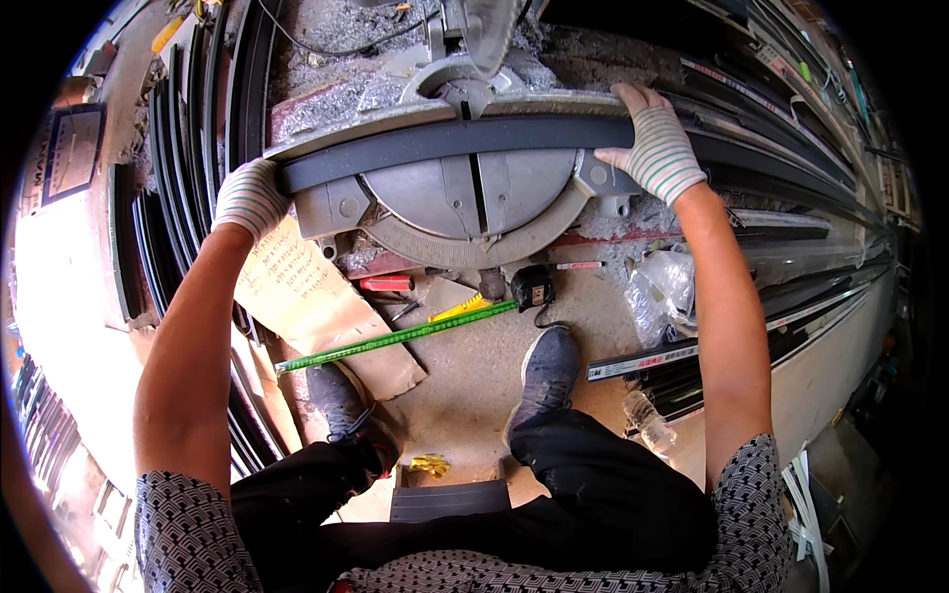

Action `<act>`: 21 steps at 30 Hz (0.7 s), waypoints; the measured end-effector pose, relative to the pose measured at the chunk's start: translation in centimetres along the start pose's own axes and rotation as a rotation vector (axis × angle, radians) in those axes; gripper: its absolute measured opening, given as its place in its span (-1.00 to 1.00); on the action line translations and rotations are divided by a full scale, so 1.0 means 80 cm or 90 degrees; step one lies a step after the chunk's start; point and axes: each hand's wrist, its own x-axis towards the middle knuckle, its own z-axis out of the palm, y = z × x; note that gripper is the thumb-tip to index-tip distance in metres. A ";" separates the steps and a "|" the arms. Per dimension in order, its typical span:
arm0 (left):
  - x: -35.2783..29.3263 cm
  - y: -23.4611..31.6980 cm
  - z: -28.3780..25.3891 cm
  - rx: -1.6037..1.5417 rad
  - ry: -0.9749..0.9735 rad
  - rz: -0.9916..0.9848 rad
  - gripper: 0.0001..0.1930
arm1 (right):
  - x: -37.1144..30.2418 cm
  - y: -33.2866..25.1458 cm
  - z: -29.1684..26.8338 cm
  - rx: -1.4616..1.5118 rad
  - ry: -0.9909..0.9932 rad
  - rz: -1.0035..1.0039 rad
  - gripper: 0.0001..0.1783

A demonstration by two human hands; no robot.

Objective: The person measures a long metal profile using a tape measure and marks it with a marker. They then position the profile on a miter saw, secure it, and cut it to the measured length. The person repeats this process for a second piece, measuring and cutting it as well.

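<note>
Gloves of striped knit cover both hands as we look down on a miter saw (465,193) sitting low on the floor. We see a long dark metal profile (445,138) lying across the saw's round grey base, against the fence and under the blade housing (484,35). The left hand (249,198) is closed around the profile's left end, fingers wrapped over its top edge. The right hand (657,148) presses on the profile to the right of the blade, fingers curled over the top and the thumb in front, gripping it. Metal shavings lie thick around the saw. Just in front of the base we find a black tape measure (532,285), a red marker pen (386,283) and a green and yellow ruler (395,338) lying slantwise over a sheet of cardboard (306,296). Our two dark shoes stand on the concrete floor (465,376) near the ruler. Stacks of dark profiles (188,128) lie to the left, and more long profiles (781,168) run off to the right, beside crumpled clear plastic (662,292).
</note>
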 end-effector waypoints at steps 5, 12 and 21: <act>0.002 -0.007 0.006 -0.005 -0.006 -0.006 -0.73 | -0.001 -0.010 0.001 0.019 -0.014 0.052 0.04; 0.003 -0.001 -0.002 0.020 -0.037 -0.016 -0.73 | -0.003 -0.008 0.005 0.025 0.014 0.056 0.04; 0.007 -0.008 0.005 0.001 -0.027 -0.003 -0.75 | -0.007 -0.008 0.011 0.026 0.039 0.052 0.02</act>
